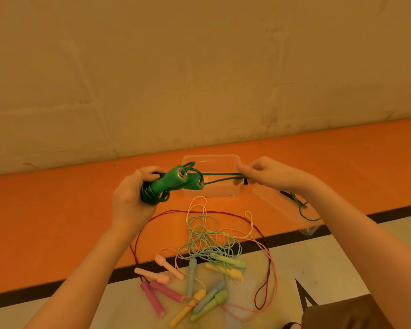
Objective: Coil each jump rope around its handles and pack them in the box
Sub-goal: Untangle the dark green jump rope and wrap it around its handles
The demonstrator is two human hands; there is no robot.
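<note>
Green handles with part-wound coil are gripped in left hand, held in front of the clear box. Green rope is pinched taut by right hand. Tension should be kept, turns laid side by side.

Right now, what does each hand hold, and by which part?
Left hand grips the green jump rope's two handles and coils; right hand pinches its stretched cord.
</note>
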